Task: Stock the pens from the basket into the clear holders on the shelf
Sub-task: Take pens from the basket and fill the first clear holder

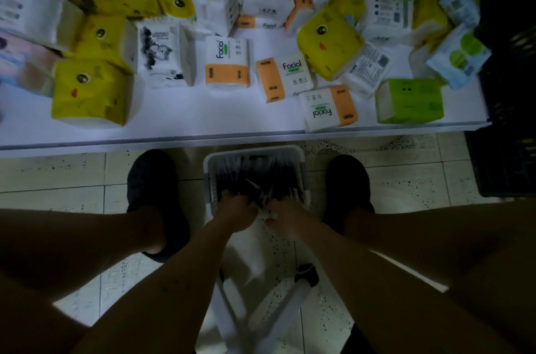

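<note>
Both hands reach down into the white basket (298,156) on the tiled floor (72,179), close together at its near end. Left hand (236,213) is curled among the dark pens (255,176), fingers buried in the pile; whether it is clamped on any I cannot tell. Right hand (285,217), just beside it, is closed round a small bunch of pens whose pale ends stick out between the two hands. Pens fill the basket, lying lengthwise. A dark shoe (150,176) stands on either side of it, the left shoe near the left forearm. Above, the white shelf (203,121) carries scattered tissue packs (227,65) in yellow, orange-and-white and green. At far right a black crate (507,92) stands beside the shelf
</note>
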